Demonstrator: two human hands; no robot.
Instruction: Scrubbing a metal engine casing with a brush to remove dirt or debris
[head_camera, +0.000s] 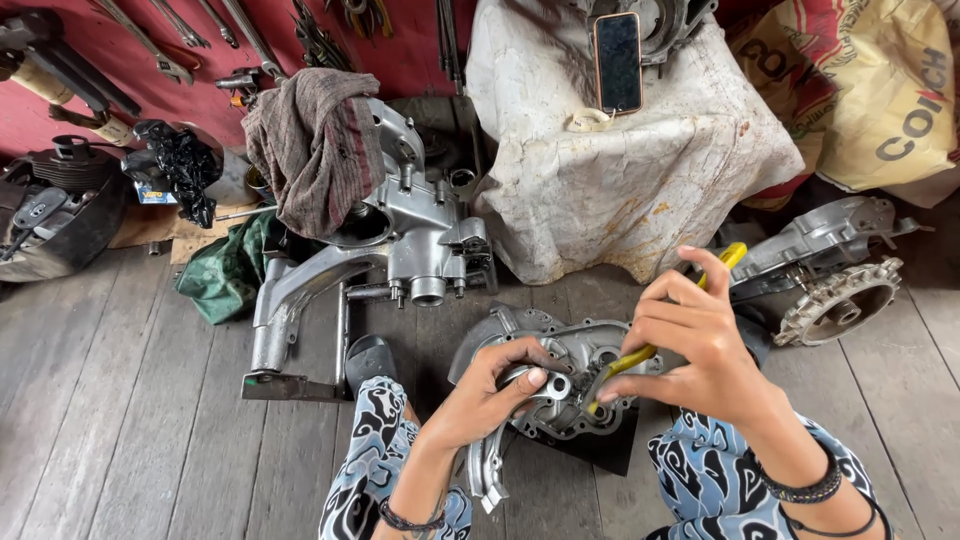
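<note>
Plank floor (130, 420) carries everything. White sack (620, 170) at back, phone (618, 60) on top. Big silver engine case (400, 230) left of centre, brown rag (315, 145) draped over it. Smaller engine cover (565, 395) between knees, on floor. Left hand (490, 395) closed around cover's left rim, thumb on top. Right hand (695, 335) clamped on yellow-handled pliers (640, 358), tip touching cover's middle
</note>
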